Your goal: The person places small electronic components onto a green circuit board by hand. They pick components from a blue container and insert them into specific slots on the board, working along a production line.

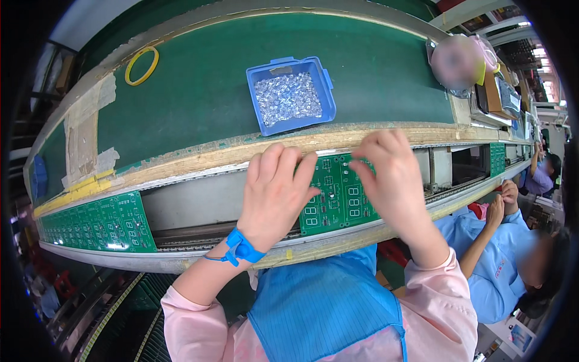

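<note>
A green circuit board (336,208) with white digit outlines and small fitted parts lies on the conveyor rails in front of me. My left hand (277,184) rests over its left side, fingers stretched out and thumb apart from the index finger. Above the board's right half is my right hand (392,178), its thumb and index fingertips brought close together. Anything between those fingertips is too small to make out. A blue wrist strap (240,248) circles my left wrist. Beyond the hands stands a blue bin (330,104) of small clear components (288,98).
Another green board (96,226) sits on the rails at left, and one more (497,158) farther right. A yellow tape ring (142,66) lies on the green bench (193,78). A wooden ledge (199,154) runs behind the rails. Co-workers sit at right, one in blue (482,259).
</note>
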`<state>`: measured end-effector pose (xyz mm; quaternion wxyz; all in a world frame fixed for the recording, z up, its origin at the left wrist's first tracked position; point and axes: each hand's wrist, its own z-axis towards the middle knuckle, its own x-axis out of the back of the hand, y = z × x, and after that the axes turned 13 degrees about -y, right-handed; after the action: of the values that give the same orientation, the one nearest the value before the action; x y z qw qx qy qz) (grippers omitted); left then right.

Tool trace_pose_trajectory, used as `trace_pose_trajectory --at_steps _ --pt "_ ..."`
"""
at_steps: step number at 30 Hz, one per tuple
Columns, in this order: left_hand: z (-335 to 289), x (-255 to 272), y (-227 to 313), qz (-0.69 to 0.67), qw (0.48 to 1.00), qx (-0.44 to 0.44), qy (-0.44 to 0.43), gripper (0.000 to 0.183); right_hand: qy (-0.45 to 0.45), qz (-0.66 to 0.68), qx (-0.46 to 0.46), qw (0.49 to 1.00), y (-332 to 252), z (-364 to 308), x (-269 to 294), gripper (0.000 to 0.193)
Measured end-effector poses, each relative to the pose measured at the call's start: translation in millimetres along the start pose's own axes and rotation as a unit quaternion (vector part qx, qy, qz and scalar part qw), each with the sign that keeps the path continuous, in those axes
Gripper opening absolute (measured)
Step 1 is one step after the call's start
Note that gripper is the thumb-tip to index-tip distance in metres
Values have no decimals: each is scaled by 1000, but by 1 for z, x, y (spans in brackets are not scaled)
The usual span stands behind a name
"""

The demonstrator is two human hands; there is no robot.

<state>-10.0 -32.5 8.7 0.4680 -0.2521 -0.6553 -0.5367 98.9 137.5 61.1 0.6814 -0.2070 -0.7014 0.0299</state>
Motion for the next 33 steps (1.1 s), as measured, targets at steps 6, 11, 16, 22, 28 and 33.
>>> trace_pose_trajectory --at_steps 6,11,16,22,28,33 --pt "63 36 -26 189 975 57 104 22 87 -80 157 980 11 86 -13 13" --pt "79 34 -34 264 954 135 32 9 30 -214 135 967 -2 105 -30 8" --pt "84 28 -36 276 951 128 63 6 80 -215 145 962 2 106 -36 5" --pt "82 23 -40 274 952 113 82 8 121 167 127 970 -1 77 -23 12" --pt "81 28 -42 199 967 54 148 11 -122 589 -72 796 5 17 -24 14" --pt "75 31 -47 122 973 -14 193 14 -128 634 -53 761 13 3 -27 13"
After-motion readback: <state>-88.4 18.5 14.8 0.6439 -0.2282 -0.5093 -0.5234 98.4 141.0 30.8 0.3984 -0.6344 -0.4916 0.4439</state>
